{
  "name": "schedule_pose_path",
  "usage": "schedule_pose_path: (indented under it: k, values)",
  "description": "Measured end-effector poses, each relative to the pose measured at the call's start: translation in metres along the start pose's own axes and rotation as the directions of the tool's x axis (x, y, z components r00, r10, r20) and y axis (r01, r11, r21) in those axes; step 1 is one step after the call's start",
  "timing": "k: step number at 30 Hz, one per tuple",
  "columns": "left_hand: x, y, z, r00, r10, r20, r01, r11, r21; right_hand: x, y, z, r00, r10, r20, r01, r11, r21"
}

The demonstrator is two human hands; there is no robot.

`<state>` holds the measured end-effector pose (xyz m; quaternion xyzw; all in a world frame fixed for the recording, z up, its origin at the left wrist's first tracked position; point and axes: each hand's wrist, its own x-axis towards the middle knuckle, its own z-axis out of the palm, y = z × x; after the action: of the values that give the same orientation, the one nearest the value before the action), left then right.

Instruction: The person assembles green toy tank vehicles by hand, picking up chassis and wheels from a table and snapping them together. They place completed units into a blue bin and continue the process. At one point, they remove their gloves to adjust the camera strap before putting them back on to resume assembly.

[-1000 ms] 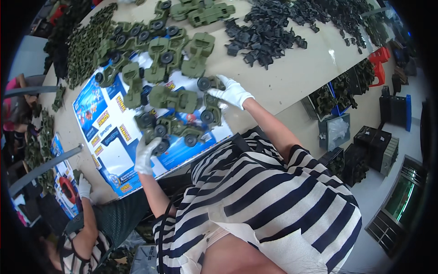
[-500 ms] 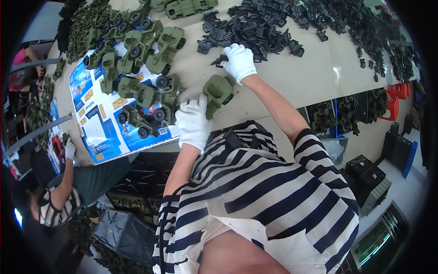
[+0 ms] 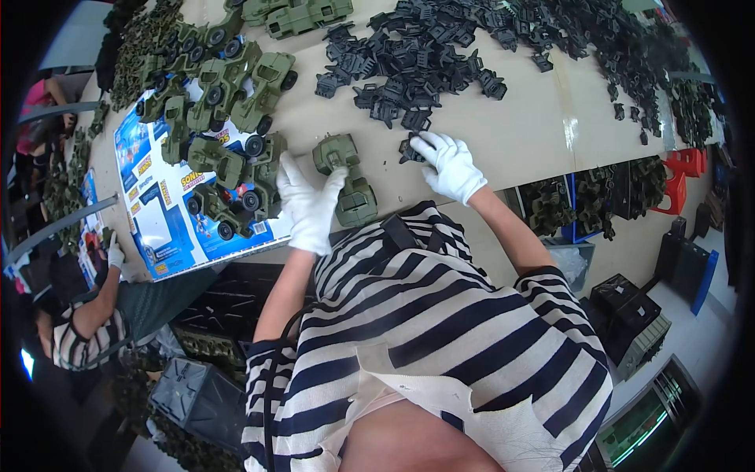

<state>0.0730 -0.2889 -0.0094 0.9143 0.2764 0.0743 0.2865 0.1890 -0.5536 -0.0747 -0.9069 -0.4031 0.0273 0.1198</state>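
My white-gloved left hand (image 3: 308,208) is beside an olive-green toy vehicle body (image 3: 356,200), fingers spread and thumb at the body's left side. The vehicle rests near the table's front edge, its length pointing away from me. To its right, my gloved right hand (image 3: 454,167) pinches a small black plastic part (image 3: 409,149) close above the tabletop; the fingertips partly cover the part. A heap of similar black parts (image 3: 401,67) lies beyond my right hand. Left of my left hand, several green toy vehicles with black wheels (image 3: 228,161) sit crowded together.
Printed blue-and-white cardboard (image 3: 169,236) lies under the vehicles on the beige table (image 3: 503,130). More green bodies (image 3: 303,14) are at the back. Another person's gloved hand (image 3: 115,253) works at the far left. A red stool (image 3: 675,185) and black crates (image 3: 625,303) stand at right.
My right hand has come back from the heap toward me with the black part. The green vehicle body has turned to lie lengthwise. My left hand has shifted left and its fingers have spread.
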Motion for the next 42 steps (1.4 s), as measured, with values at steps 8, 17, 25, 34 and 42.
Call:
schedule_pose_path:
  k: [8,17,25,34,42]
  values:
    - [0.016,-0.031,0.055,0.95,-0.142,0.279,0.282,0.773,-0.568,0.032,-0.02,-0.003,0.989,0.142,-0.046,-0.1,0.86,0.5]
    - [0.023,0.067,-0.063,0.79,0.116,0.603,0.365,0.701,-0.613,0.093,-0.031,-0.057,0.942,-0.176,0.287,-0.331,-0.323,0.887]
    - [0.013,0.065,-0.067,0.796,0.119,0.594,0.445,0.552,-0.706,0.09,-0.035,-0.049,0.939,-0.179,0.294,-0.339,-0.337,0.878]
    - [0.013,0.059,-0.064,0.788,0.083,0.61,0.446,0.604,-0.66,0.09,-0.03,-0.051,0.942,-0.242,0.235,-0.261,-0.083,0.962]
    - [0.003,0.032,-0.026,0.911,0.108,0.397,0.33,0.387,-0.861,0.103,-0.093,-0.066,0.956,0.1,0.275,-0.267,-0.084,0.96]
